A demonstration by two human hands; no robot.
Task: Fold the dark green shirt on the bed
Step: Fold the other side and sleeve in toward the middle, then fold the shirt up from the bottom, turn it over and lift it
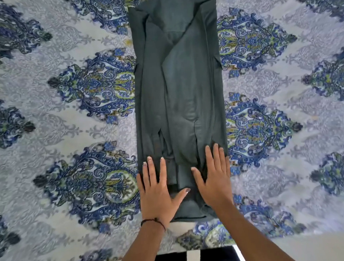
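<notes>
I see the dark green shirt (178, 102) lying as a long narrow strip down the patterned bedspread (66, 108), sides folded inward. My left hand (156, 193) and right hand (214, 178) rest flat, fingers spread, gripping nothing, on its near end (a thin black wrist thread (152, 222) on the left).
</notes>
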